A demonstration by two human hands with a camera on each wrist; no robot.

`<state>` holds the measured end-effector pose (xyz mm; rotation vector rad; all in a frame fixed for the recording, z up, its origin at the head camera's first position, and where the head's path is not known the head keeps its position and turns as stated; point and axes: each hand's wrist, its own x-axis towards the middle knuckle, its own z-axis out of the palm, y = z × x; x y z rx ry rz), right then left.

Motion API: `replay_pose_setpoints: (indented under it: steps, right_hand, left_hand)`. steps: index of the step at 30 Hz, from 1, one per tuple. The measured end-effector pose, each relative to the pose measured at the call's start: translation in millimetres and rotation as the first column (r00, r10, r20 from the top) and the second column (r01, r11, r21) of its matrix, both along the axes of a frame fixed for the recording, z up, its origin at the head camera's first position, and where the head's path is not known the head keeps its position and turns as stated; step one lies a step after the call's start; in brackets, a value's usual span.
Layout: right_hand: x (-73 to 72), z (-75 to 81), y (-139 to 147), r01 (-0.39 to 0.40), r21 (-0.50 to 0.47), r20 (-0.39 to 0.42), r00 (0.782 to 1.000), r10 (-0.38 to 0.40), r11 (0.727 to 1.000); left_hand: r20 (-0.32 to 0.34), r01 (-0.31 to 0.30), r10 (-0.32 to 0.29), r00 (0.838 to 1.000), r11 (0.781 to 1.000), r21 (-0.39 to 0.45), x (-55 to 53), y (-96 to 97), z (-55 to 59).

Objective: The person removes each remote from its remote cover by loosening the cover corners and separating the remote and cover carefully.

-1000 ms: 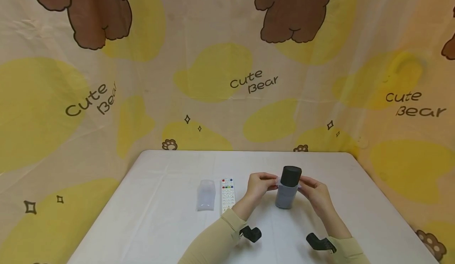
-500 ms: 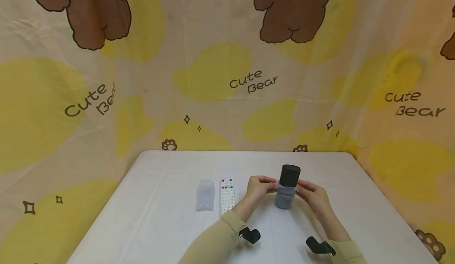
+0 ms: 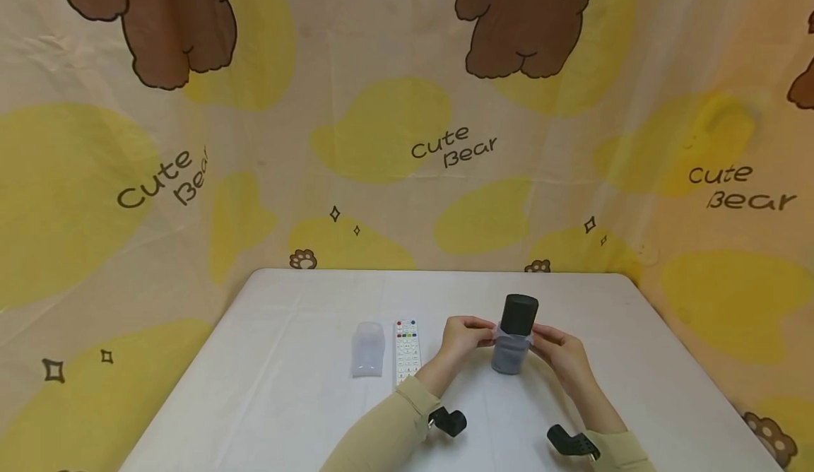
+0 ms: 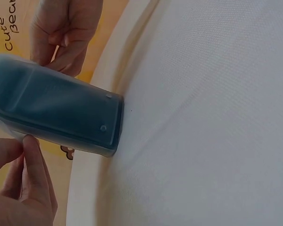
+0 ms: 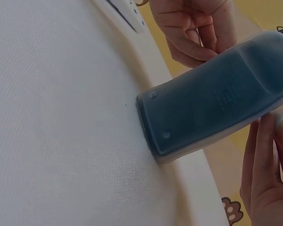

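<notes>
A black, block-shaped device [image 3: 520, 314] stands upright on the white table, its lower part inside a translucent silicone sleeve [image 3: 509, 355]. My left hand [image 3: 461, 336] pinches the sleeve's upper edge from the left, thumb against fingers. On the opposite side my right hand [image 3: 564, 350] pinches that edge too. Up close in the left wrist view, the sleeve [image 4: 61, 103] fits snugly over the dark body, with small nubs near its bottom end. The right wrist view shows the sleeve [image 5: 203, 99] between both hands, its bottom end at the tabletop.
Left of my hands lies a white remote control [image 3: 407, 348] with coloured buttons, partly hidden by my left forearm. Beside it is another translucent sleeve [image 3: 368, 350], lying flat. A printed cloth [image 3: 381, 196] hangs behind the table [image 3: 286, 401].
Both hands have lowered slightly along the device. The sleeve's upper edge has come down and bunched, so more of the black top shows. Over the last half second almost nothing has moved.
</notes>
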<state>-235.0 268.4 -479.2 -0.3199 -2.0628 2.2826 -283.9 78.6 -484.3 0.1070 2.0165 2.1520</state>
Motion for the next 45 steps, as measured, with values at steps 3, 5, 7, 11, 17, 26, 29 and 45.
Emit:
replay_pose_setpoints:
  steps: [3,5,7,11,17,26,29,45]
  right_hand:
    - [0.1,-0.9,0.0,-0.001,0.006,0.011,1.0,0.001,1.0]
    - [0.3,-1.3,-0.1,-0.002,0.016,0.017,1.0,0.002,1.0]
    - [0.3,-1.7,-0.1,-0.003,0.027,0.021,1.0,0.003,1.0]
    - [-0.5,-2.9,0.0,-0.004,0.029,0.022,1.0,0.003,1.0]
    - [-0.2,-4.6,-0.1,-0.004,0.029,0.03,1.0,0.003,1.0]
    - [1.2,-6.6,-0.6,-0.004,0.068,0.048,0.999,0.001,0.998]
    - [1.6,-7.8,-0.7,-0.004,0.078,0.05,0.999,0.0,0.997]
    - [-0.1,-15.3,-0.6,0.01,0.121,0.01,1.0,-0.011,0.993]
  left_hand:
    - [0.001,0.0,0.0,1.0,1.0,0.008,0.6,0.2,-0.5]
    - [-0.002,0.001,-0.001,1.0,1.0,0.009,0.8,0.2,-0.7]
    - [-0.003,-0.001,0.001,1.0,1.0,0.003,0.7,0.0,-0.9]
    - [0.001,-0.002,0.002,1.0,1.0,-0.009,0.5,-0.5,-1.6]
    - [0.017,0.002,-0.002,1.0,1.0,-0.019,-0.2,-0.8,-3.6]
    - [0.025,-0.01,0.011,1.0,0.999,-0.037,-0.7,0.3,-5.6]
    - [0.026,-0.014,0.016,1.0,0.999,-0.051,0.1,0.5,-5.6]
    - [0.049,-0.023,0.025,0.998,0.999,-0.046,-1.5,2.1,-11.3]
